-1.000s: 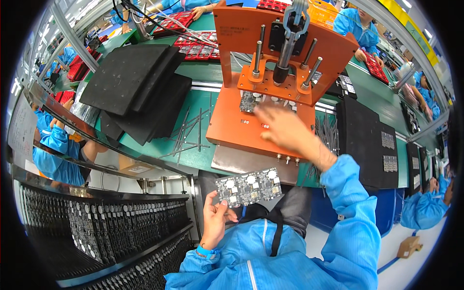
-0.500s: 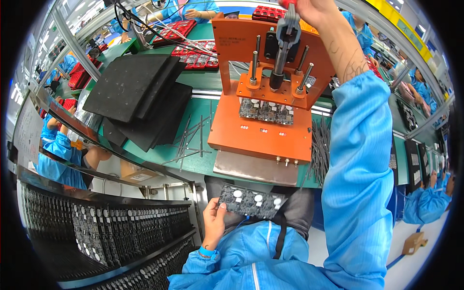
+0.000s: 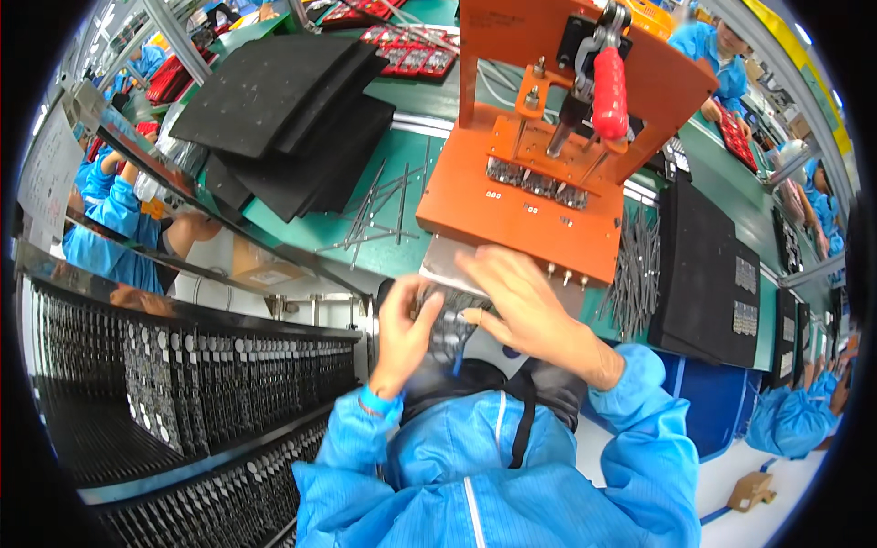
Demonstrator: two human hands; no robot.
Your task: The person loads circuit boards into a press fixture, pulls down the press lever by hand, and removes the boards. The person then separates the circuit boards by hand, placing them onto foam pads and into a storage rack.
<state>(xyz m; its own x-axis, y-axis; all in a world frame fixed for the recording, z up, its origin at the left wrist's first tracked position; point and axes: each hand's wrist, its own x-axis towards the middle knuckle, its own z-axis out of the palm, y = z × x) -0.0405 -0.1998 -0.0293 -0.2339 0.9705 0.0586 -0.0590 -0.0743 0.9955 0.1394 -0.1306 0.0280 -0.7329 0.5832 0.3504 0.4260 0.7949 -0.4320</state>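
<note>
My left hand (image 3: 402,333) grips a dark circuit board panel (image 3: 446,338) by its left side, low over my lap and tilted; motion blurs the panel. My right hand (image 3: 525,306) is beside it, fingers stretched out and apart, the thumb close to the panel's right part. Whether the thumb touches it I cannot tell. In front stands an orange test press (image 3: 521,224) with its red clamp handle (image 3: 610,96) hanging down. Under the press plate lies another circuit board panel (image 3: 537,185), partly covered by the plate.
Black foam sheets (image 3: 274,87) are stacked at the left, by loose thin dark strips (image 3: 379,205). More strips (image 3: 635,279) lie right of the press, near a black mat (image 3: 699,265). A rack of boards (image 3: 210,384) stands lower left. Co-workers sit around.
My right hand has come down from the clamp handle to the panel in my left hand. The red handle has swung down and the press plate is lower. My view has shifted.
</note>
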